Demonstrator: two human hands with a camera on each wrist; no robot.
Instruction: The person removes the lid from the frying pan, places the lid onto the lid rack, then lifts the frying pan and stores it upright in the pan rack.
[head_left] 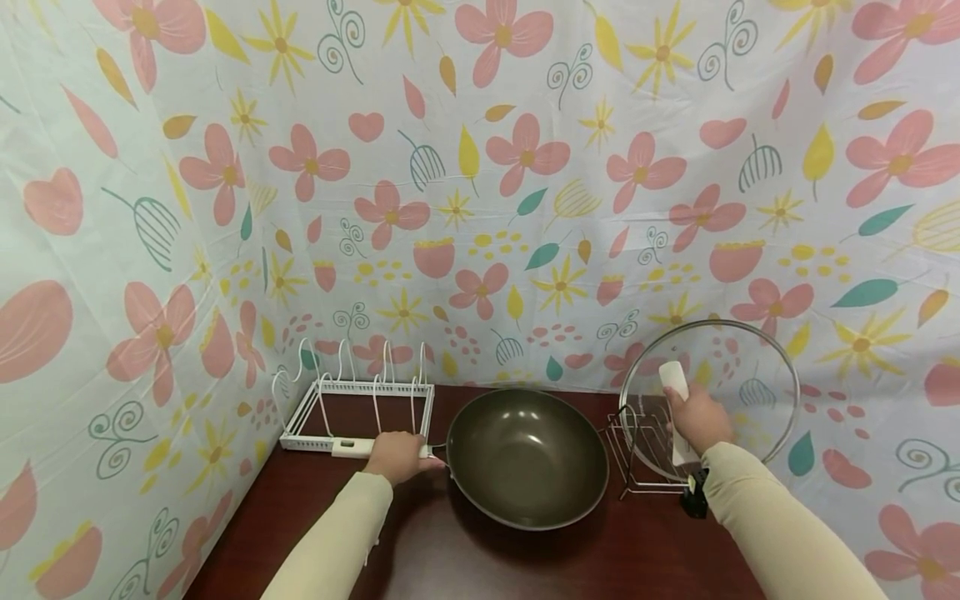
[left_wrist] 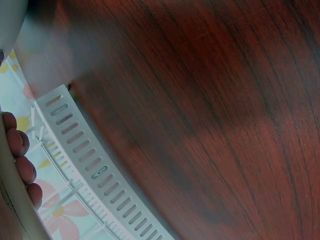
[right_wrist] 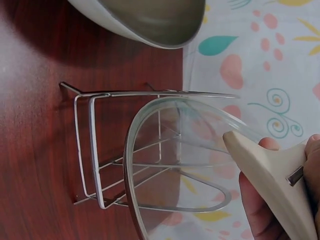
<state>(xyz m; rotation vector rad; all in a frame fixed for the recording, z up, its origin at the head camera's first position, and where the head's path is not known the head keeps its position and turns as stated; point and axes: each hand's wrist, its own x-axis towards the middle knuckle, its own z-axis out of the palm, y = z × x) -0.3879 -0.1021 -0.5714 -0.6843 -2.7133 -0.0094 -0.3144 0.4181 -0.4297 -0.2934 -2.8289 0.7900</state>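
My left hand [head_left: 395, 457] grips the cream handle [head_left: 352, 447] of a dark wok [head_left: 525, 454], whose bowl faces up. In the left wrist view, its fingers [left_wrist: 25, 167] are curled round the handle at the left edge. My right hand [head_left: 702, 419] holds a round glass lid [head_left: 750, 375] by its cream handle [head_left: 673, 379]. The lid stands nearly upright, handle side toward me. Its lower left part overlaps a metal wire rack [head_left: 652, 490]; in the right wrist view the rim [right_wrist: 129, 175] is among the rack's wires [right_wrist: 95, 150].
A white slotted rack [head_left: 307, 443] with upright wire loops stands at the back left of the dark red wooden table [head_left: 450, 567], behind the wok handle. Flower-printed cloth [head_left: 480, 200] hangs along the back and left. A black device [head_left: 695, 493] is on the right wrist.
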